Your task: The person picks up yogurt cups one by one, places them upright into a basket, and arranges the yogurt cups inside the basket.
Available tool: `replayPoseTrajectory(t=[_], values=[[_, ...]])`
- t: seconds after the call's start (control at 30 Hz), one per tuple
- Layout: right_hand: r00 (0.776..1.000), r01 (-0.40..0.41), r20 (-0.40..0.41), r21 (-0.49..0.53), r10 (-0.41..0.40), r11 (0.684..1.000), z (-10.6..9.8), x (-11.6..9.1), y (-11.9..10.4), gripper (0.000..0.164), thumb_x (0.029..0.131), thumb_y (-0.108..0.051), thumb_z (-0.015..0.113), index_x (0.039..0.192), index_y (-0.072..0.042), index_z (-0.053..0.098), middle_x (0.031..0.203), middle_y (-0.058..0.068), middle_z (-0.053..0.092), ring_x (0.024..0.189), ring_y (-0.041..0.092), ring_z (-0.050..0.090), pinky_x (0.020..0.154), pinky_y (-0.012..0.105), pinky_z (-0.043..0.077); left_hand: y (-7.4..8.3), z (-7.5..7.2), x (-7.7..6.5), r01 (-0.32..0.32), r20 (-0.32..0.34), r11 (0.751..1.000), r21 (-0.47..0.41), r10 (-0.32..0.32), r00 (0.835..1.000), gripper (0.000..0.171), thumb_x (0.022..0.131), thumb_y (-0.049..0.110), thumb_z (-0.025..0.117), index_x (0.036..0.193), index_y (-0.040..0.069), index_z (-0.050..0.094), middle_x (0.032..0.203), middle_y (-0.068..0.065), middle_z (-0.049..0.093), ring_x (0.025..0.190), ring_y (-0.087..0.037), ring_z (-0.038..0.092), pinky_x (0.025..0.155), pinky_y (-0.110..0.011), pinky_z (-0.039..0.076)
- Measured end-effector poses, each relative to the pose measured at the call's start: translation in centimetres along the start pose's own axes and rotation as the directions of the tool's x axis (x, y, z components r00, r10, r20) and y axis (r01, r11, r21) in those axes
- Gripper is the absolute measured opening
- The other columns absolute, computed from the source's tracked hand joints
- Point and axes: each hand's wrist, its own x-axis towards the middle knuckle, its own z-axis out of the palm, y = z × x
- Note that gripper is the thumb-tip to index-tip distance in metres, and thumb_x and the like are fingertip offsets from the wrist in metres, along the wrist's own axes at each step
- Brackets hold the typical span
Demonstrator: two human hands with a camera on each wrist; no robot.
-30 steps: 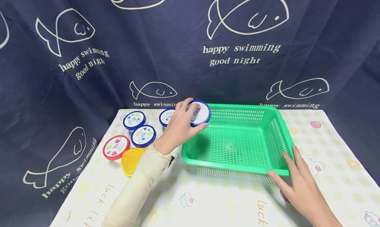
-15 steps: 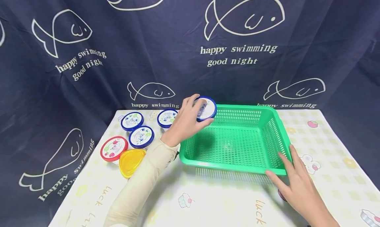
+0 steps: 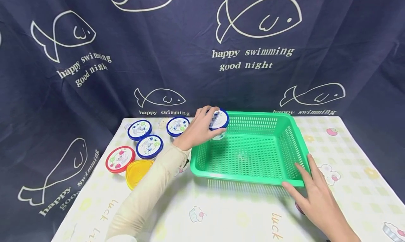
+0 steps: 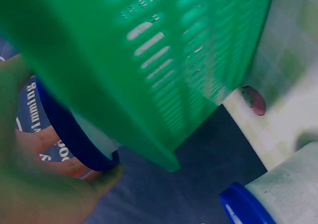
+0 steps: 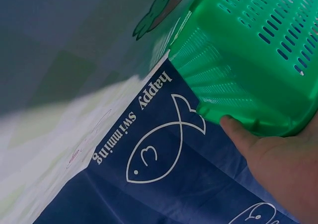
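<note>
- Gripping: the left hand (image 3: 198, 130) pinches a blue-lidded tub (image 3: 220, 119) by the lid, thumb on the near side and fingers over the far side.
- Tub position: at the left rear corner of the green basket (image 3: 243, 179), with the lid tilted toward the person. The pale body of the tub shows below the lid. Contact between tub and basket cannot be told from these views.
- Right hand (image 3: 319, 203): spread, thumb and fingers apart, resting on the basket at its near right corner. The thumb reaches the near rim; one finger lies over the right wall.
- Basket: upright on the bench (image 3: 243, 219), with perforated walls and base.
- Left of the basket: three blue tubs (image 3: 149, 146) stand upright on the bench. Two are set just beside each other; the third stands between these and the basket, partly behind the left hand.
- Near left group: a red tub (image 3: 120, 160) stands beside a yellow lid (image 3: 136, 172). The pale left sleeve (image 3: 152, 189) hides part of the yellow lid.
- Bench covering: pale checked cloth with cupcake, fruit and lettering prints.
- Background: a dark blue curtain (image 3: 177, 59) with white fish outlines and the words "happy swimming" and "good night".
</note>
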Motion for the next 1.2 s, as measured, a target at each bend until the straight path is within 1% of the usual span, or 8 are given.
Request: replayPoseTrajectory(t=[0.2, 0.4, 0.57, 0.7, 0.8, 0.93, 1.03, 1.2], values=[[1.0, -0.005, 0.006, -0.006, 0.006, 1.0, 0.0, 0.0, 0.0, 0.075, 0.093, -0.04, 0.068, 0.149, 0.001, 0.039, 0.167, 0.011, -0.003, 0.147, 0.049, 0.01, 0.101, 0.078, 0.017, -0.7, 1.0, 0.5, -0.023, 0.023, 1.0, -0.021, 0.024, 0.999, 0.069, 0.087, 0.052, 0.071, 0.141, 0.018, 0.046, 0.139, -0.006, 0.043, 0.125, -0.024, 0.038, 0.096, -0.041, 0.046], [1.0, -0.015, 0.019, -0.01, 0.015, 1.0, -0.1, 0.0, -0.1, 0.076, 0.093, -0.041, 0.068, 0.149, 0.001, 0.039, 0.167, 0.011, -0.004, 0.147, 0.051, 0.01, 0.099, 0.078, 0.018, -1.1, 2.0, 0.7, -0.029, 0.064, 0.999, -0.042, 0.032, 0.997, 0.069, 0.086, 0.051, 0.073, 0.142, 0.019, 0.046, 0.143, -0.007, 0.04, 0.125, -0.024, 0.038, 0.096, -0.043, 0.046], [1.0, -0.011, 0.02, -0.006, 0.011, 1.0, 0.0, 0.0, 0.0, 0.075, 0.094, -0.04, 0.068, 0.149, 0.001, 0.039, 0.167, 0.012, -0.004, 0.148, 0.049, 0.009, 0.1, 0.078, 0.018, -1.4, 2.7, 0.8, -0.039, 0.084, 0.999, -0.019, 0.041, 0.996, 0.074, 0.087, 0.053, 0.071, 0.146, 0.019, 0.042, 0.146, -0.007, 0.039, 0.128, -0.026, 0.038, 0.097, -0.043, 0.046], [1.0, -0.01, 0.015, -0.005, 0.01, 1.0, -0.1, 0.0, 0.0, 0.075, 0.094, -0.04, 0.068, 0.149, 0.001, 0.039, 0.167, 0.011, -0.003, 0.148, 0.049, 0.01, 0.1, 0.078, 0.019, -1.5, 3.2, 0.9, -0.045, 0.114, 0.999, 0.014, 0.043, 0.993, 0.075, 0.088, 0.056, 0.068, 0.147, 0.018, 0.04, 0.149, -0.009, 0.037, 0.135, -0.027, 0.034, 0.103, -0.045, 0.043], [1.0, -0.011, 0.021, -0.007, 0.011, 1.0, 0.0, 0.0, -0.1, 0.075, 0.094, -0.04, 0.068, 0.148, 0.002, 0.039, 0.166, 0.012, -0.004, 0.147, 0.05, 0.009, 0.1, 0.079, 0.018, -1.8, 3.5, 0.7, -0.04, 0.136, 0.999, 0.018, 0.037, 0.99, 0.074, 0.089, 0.055, 0.067, 0.147, 0.018, 0.04, 0.149, -0.01, 0.036, 0.135, -0.028, 0.033, 0.104, -0.046, 0.042], [1.0, 0.001, 0.016, -0.005, -0.001, 1.0, 0.1, 0.0, -0.1, 0.073, 0.094, -0.039, 0.068, 0.147, 0.003, 0.04, 0.166, 0.013, -0.004, 0.147, 0.051, 0.009, 0.101, 0.078, 0.017, -2.0, 3.9, 0.7, -0.039, 0.132, 0.999, 0.015, 0.037, 0.991, 0.072, 0.09, 0.052, 0.069, 0.146, 0.017, 0.042, 0.146, -0.009, 0.038, 0.131, -0.027, 0.035, 0.102, -0.045, 0.043], [1.0, 0.008, 0.009, -0.001, -0.008, 1.0, 0.1, 0.1, -0.1, 0.072, 0.093, -0.038, 0.069, 0.147, 0.003, 0.041, 0.166, 0.013, -0.003, 0.147, 0.05, 0.009, 0.101, 0.078, 0.018, -2.2, 4.0, 0.8, -0.037, 0.129, 0.999, 0.023, 0.033, 0.991, 0.071, 0.09, 0.052, 0.069, 0.146, 0.018, 0.042, 0.145, -0.009, 0.038, 0.131, -0.026, 0.035, 0.102, -0.044, 0.043], [1.0, -0.002, 0.019, 0.0, 0.002, 1.0, 0.0, 0.2, 0.0, 0.073, 0.093, -0.039, 0.069, 0.147, 0.002, 0.041, 0.166, 0.014, -0.004, 0.148, 0.049, 0.007, 0.099, 0.078, 0.018, -2.3, 4.2, 1.0, -0.043, 0.157, 0.997, 0.058, 0.034, 0.987, 0.076, 0.09, 0.051, 0.068, 0.151, 0.017, 0.037, 0.148, -0.012, 0.035, 0.136, -0.029, 0.033, 0.105, -0.044, 0.041]])
